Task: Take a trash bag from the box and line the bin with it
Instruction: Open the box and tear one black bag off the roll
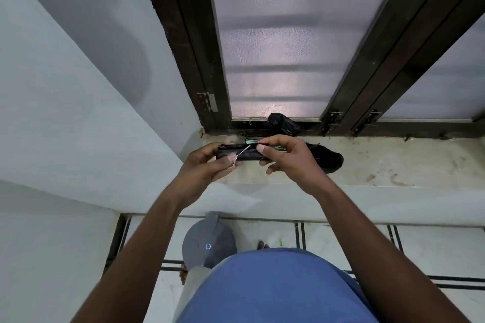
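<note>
Bags [242, 155], a tied black roll, are gripped by both hands; left hand [210, 168] should steady while right hand [286, 157] slips the string [240, 156] toward three o'clock.

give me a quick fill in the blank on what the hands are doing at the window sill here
Both hands, left and right, hold a rolled bundle of bags coloured ____.
A pale ____ is tied round the bundle.
The grey bin stands on the ____ below the sill.

Missing words: black; string; floor

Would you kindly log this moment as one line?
left hand grips bag roll | right hand pinches string | bin unlined
</note>
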`<state>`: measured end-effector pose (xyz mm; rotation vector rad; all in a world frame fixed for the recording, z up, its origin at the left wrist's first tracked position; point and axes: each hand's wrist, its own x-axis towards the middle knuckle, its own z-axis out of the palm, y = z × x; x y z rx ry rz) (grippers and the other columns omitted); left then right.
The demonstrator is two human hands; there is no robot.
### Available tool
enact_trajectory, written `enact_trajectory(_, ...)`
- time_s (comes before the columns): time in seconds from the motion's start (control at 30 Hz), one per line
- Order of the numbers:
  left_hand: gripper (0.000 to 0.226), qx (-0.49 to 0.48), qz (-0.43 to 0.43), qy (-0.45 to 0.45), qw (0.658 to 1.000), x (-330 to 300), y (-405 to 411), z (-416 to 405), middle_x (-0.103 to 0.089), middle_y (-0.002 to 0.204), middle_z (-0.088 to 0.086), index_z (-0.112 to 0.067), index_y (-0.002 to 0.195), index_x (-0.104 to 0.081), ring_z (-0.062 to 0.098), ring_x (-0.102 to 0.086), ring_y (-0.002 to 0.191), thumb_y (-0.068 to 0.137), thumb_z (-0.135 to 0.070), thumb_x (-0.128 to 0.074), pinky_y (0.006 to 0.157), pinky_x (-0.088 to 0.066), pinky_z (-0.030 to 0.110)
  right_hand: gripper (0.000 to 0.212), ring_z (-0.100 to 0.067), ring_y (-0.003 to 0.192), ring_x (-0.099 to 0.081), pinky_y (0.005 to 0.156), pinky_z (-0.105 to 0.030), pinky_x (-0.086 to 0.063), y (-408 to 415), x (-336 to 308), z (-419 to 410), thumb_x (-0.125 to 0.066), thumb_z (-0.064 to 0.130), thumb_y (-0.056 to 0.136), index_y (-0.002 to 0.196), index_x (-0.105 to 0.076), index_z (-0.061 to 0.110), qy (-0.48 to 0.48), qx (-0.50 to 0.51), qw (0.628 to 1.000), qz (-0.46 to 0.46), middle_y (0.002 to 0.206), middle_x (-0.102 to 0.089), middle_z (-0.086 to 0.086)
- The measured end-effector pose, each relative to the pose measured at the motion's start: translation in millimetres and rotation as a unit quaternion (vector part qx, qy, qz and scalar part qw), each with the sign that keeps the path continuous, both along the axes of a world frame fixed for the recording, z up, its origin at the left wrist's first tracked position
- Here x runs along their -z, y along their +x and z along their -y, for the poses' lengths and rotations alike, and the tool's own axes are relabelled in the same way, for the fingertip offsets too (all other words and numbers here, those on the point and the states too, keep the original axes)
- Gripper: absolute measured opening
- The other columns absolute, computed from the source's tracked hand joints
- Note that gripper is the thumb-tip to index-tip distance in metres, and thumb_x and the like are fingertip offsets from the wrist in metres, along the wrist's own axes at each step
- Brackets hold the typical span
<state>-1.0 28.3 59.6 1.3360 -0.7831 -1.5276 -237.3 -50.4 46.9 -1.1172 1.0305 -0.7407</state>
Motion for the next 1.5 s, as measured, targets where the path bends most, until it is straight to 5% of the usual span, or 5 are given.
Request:
enact_trajectory(0.4,0.020,-0.082,0.140,-0.002,0.987,19.2,-10.1,-9.1,-0.077,0.104,0.020,-0.010,0.118,-0.080,0.035,-0.083,0.090,0.099,-0.017,-0.078,0.092,-0.067,0.046,0.043,-0.017,0.102,-0.078,0.091,-0.040,-0.065,-16.0,32.2,1.9,-0.097,0.032,0.085,0.123,-0.081,0.019,-0.031,-0.033,0.987,-0.156,0.119,-0.081,0.002)
enact_trajectory(0.53,0.020,-0.148,0.234,-0.021,0.961,23.3,-5.9,-6.4,-0.078,0.099,0.013,-0.007,0.118,-0.078,0.027,-0.084,0.078,0.101,-0.016,-0.077,0.085,-0.068,0.045,0.066,-0.026,0.138,-0.050,0.116,-0.044,-0.044,-2.0,55.9,33.1,-0.084,0.038,0.092,0.153,-0.062,0.025,-0.303,-0.134,0.850,-0.410,0.149,-0.062,-0.001)
enact_trajectory(0.73,0.007,-0.154,0.340,-0.102,0.922,17.6,-3.4,1.3,-0.077,0.107,0.005,-0.033,0.104,-0.078,0.019,-0.082,0.080,0.104,-0.032,-0.071,0.085,-0.067,0.053,0.083,-0.037,0.142,-0.043,0.116,-0.052,-0.035,43.8,75.7,57.4,-0.073,0.037,0.101,0.171,-0.031,0.025,-0.361,-0.228,0.698,-0.574,0.153,-0.059,-0.009)
enact_trajectory(1.0,0.016,-0.148,0.485,-0.200,0.838,-0.5,2.5,10.9,-0.067,0.114,0.005,-0.013,0.113,-0.082,0.018,-0.069,0.101,0.103,-0.017,-0.071,0.086,-0.062,0.033,0.073,-0.027,0.126,-0.051,0.104,-0.045,-0.051,48.5,58.5,51.2,-0.075,0.033,0.097,0.163,-0.048,0.024,-0.357,-0.142,0.829,-0.407,0.136,-0.066,-0.001)
enact_trajectory(1.5,0.026,0.136,0.591,-0.214,0.766,-25.9,0.4,62.4,-0.067,0.121,-0.012,-0.026,0.122,-0.074,0.019,-0.069,0.102,0.102,-0.013,-0.065,0.086,-0.059,0.044,0.066,-0.024,0.116,-0.063,0.091,-0.038,-0.052,49.9,62.8,39.5,-0.083,0.033,0.089,0.148,-0.055,0.028,-0.309,-0.110,0.894,-0.306,0.124,-0.066,0.002)
